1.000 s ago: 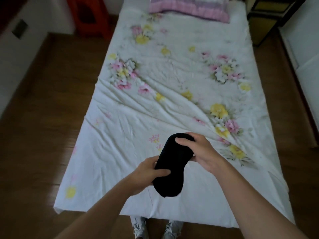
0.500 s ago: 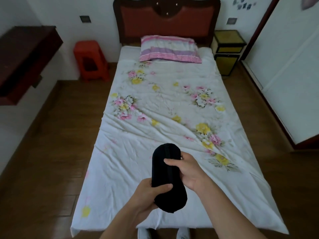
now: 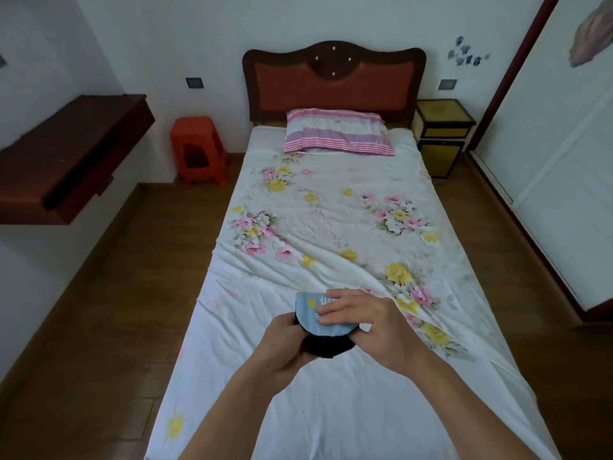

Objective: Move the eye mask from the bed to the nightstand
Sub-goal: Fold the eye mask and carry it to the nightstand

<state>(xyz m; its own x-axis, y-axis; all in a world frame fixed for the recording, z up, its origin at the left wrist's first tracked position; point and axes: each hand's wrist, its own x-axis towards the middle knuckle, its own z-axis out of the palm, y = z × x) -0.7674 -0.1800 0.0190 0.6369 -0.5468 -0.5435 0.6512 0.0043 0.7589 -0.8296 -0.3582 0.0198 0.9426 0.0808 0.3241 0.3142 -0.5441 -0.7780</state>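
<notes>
The eye mask (image 3: pixel 310 315) is folded over between both hands above the foot half of the bed (image 3: pixel 331 234); its light blue face shows on top and its black side hangs below. My left hand (image 3: pixel 285 343) grips it from the left and underneath. My right hand (image 3: pixel 368 323) lies over its right part, fingers pressed on the blue face. The nightstand (image 3: pixel 442 134), yellow with dark edges, stands at the far right of the headboard, well away from my hands.
A striped pink pillow (image 3: pixel 338 132) lies at the head of the bed. A red plastic stool (image 3: pixel 199 147) stands left of the headboard. A dark wooden shelf (image 3: pixel 66 154) juts from the left wall. White wardrobe doors (image 3: pixel 564 154) line the right side, with wood floor between.
My view has lifted from the bed to take in the whole room. The mask was stretched out with its black side up; now it is folded over and its blue face shows.
</notes>
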